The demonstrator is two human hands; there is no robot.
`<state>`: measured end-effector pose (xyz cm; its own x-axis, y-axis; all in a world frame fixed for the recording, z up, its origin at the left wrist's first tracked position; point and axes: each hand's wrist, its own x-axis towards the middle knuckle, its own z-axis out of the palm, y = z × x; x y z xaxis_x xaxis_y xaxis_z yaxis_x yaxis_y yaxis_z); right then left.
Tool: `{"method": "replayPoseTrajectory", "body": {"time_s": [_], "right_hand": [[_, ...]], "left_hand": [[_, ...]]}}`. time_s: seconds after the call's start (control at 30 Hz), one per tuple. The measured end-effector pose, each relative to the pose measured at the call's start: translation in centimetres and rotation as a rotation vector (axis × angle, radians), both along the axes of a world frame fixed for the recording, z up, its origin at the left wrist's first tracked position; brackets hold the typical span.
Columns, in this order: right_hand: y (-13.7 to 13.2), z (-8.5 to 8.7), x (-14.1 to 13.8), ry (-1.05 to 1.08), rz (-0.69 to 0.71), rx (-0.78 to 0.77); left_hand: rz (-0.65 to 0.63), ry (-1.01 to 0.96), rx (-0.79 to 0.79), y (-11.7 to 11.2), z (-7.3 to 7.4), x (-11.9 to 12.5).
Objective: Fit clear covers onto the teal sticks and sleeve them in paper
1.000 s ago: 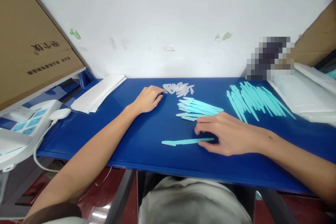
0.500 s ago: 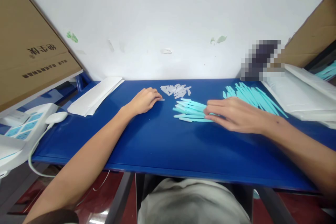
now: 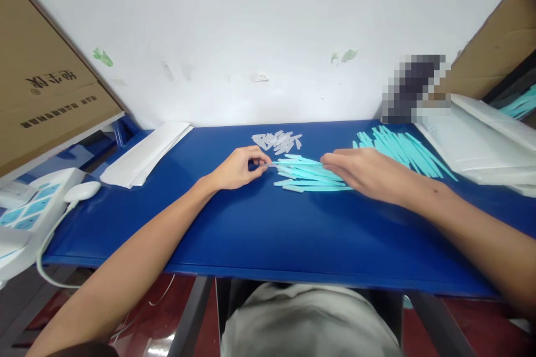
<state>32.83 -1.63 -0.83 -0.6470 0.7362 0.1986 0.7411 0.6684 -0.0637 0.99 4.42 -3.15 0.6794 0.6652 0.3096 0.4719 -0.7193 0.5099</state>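
My left hand (image 3: 240,168) pinches a small translucent blade cap (image 3: 271,165) between thumb and fingertips, at the left ends of the nearer pile of teal eyebrow razors (image 3: 307,174). My right hand (image 3: 368,172) is closed over the right side of that pile, its fingers pressed together on a teal eyebrow razor whose left end points to the cap. Whether razor and cap touch I cannot tell. Just behind lies a heap of loose translucent caps (image 3: 277,141). A second pile of teal razors (image 3: 408,150) spreads beyond my right hand, partly hidden by it.
On the blue table (image 3: 251,234), white paper sheets (image 3: 144,156) lie at the left, near a white power strip (image 3: 36,206) with a cable. White plastic bags (image 3: 464,145) rest at the right. Cardboard boxes (image 3: 54,67) stand at both sides, and a white wall (image 3: 234,22) closes the back.
My left hand has moved right with the cap, from the table to the razor pile's left ends. My right hand has lifted slightly and its fingers have drawn together. The view has shifted a little.
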Motion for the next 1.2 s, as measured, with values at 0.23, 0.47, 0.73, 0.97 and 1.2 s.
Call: {"method": "replayPoseTrajectory", "body": {"time_s": [0.23,0.47,0.73,0.97,1.2], "right_hand": [[-0.1,0.0,-0.1,0.006,0.009,0.007],[-0.5,0.2,-1.0,0.012,-0.041,0.093],[0.0,0.2,-0.5,-0.027,-0.203,-0.033],[0.5,1.0,-0.7,-0.127,-0.193,-0.166],[3.3,3.0,-3.0,-0.227,-0.175,-0.488]], "left_hand": [[-0.043,-0.025,0.092,-1.1,0.4,1.0],[-0.036,-0.044,0.240,-1.8,-0.1,2.1],[0.003,0.052,0.321,-2.6,-0.3,3.2],[0.321,0.112,0.349,-0.5,0.3,0.7],[0.972,0.405,0.216,4.0,2.7,-10.4]]}}
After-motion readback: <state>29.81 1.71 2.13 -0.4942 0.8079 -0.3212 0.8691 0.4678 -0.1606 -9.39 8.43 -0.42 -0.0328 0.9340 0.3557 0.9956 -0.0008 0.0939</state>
